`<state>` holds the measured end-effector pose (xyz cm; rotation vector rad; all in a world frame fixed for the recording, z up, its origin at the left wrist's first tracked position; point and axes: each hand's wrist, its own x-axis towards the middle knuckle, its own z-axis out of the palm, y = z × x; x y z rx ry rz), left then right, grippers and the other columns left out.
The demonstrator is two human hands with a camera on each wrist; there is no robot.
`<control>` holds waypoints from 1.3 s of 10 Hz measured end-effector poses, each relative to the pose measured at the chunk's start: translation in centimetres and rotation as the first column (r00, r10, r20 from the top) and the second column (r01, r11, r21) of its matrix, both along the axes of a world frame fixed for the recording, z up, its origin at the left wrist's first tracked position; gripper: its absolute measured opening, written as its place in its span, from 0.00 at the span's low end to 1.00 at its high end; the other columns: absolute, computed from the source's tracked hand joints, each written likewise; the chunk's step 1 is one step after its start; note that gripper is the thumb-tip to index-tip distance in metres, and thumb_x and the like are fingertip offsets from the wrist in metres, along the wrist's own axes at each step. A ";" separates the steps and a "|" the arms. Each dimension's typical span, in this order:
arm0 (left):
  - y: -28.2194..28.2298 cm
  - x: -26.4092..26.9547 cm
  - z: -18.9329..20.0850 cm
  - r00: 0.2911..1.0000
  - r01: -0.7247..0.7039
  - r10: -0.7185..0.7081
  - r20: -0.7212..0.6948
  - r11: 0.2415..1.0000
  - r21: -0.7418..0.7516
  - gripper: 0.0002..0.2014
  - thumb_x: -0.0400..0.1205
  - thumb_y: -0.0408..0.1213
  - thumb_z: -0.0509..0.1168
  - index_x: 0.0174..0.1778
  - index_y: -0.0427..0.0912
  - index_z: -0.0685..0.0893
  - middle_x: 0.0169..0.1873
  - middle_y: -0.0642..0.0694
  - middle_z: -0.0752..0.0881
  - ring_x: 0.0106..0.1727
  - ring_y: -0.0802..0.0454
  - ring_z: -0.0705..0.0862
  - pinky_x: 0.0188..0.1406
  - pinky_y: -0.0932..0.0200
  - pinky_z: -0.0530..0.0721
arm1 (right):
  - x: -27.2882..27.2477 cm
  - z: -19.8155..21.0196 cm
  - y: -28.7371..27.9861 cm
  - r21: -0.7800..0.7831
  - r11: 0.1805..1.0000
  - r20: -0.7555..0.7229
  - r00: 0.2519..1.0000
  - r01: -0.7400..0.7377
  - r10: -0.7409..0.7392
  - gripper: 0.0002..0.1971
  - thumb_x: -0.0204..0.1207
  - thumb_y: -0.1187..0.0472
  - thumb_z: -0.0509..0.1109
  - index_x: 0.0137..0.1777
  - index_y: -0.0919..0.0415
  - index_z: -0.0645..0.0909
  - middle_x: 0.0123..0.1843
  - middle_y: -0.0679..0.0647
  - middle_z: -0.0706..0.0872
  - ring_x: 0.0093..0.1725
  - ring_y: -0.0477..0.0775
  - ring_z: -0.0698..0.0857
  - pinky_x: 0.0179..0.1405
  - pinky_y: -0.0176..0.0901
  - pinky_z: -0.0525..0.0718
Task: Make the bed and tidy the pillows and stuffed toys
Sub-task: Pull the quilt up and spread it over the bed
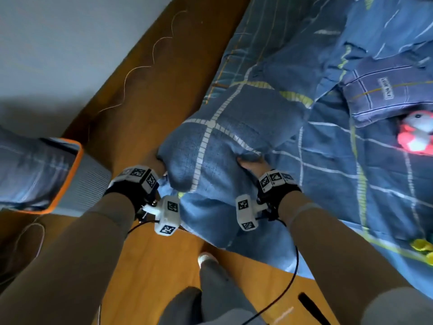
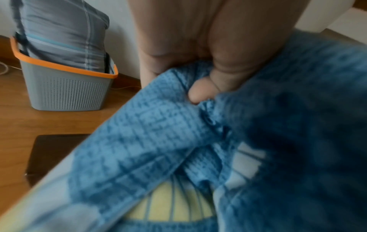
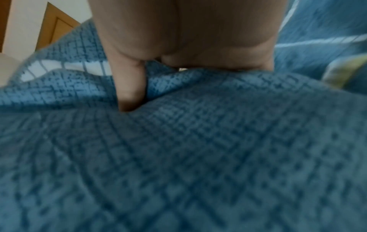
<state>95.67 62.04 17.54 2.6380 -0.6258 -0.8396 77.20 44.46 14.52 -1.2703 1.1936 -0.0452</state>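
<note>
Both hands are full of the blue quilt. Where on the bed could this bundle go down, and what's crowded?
Freest patch: the flat blue sheet just right of the right hand, bordered by the red-and-white stuffed toy farther right and the yellow toy at the near edge. Crowded: the far right, where a pillow overlaps the red toy. The left hand borders wooden floor and a basket.

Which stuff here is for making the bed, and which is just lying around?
For the job:
blue checked quilt, gripped by left hand and right hand
pillow
red and white stuffed toy

Just lying about:
grey basket with orange rim
cable on floor
</note>
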 end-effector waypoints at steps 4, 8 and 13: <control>9.0 12.7 -0.2 0.740 -0.139 0.164 -0.652 0.986 0.091 0.16 0.88 0.34 0.49 0.70 0.40 0.71 0.58 0.29 0.81 0.54 0.45 0.85 0.46 0.59 0.79 | 8.3 0.1 8.3 -0.142 0.986 -0.281 0.951 0.089 -0.126 0.36 0.70 0.69 0.76 0.77 0.65 0.64 0.72 0.64 0.76 0.72 0.64 0.76 0.70 0.48 0.75; 6.7 23.6 8.5 0.789 0.545 -0.547 -0.278 0.833 -0.093 0.12 0.82 0.38 0.60 0.32 0.43 0.75 0.27 0.49 0.72 0.29 0.54 0.70 0.39 0.58 0.69 | 21.5 6.6 14.5 -0.208 0.901 -0.701 0.700 -0.380 0.134 0.23 0.81 0.61 0.62 0.76 0.63 0.69 0.76 0.60 0.73 0.76 0.61 0.71 0.74 0.49 0.72; -19.2 31.3 8.7 0.406 0.914 -0.897 -0.173 0.400 0.068 0.06 0.80 0.39 0.61 0.40 0.42 0.77 0.36 0.41 0.78 0.40 0.48 0.76 0.39 0.57 0.69 | 33.5 6.9 -5.0 -0.220 0.970 -0.595 0.803 -0.104 -0.049 0.18 0.81 0.57 0.60 0.63 0.69 0.78 0.68 0.62 0.80 0.66 0.61 0.80 0.64 0.47 0.79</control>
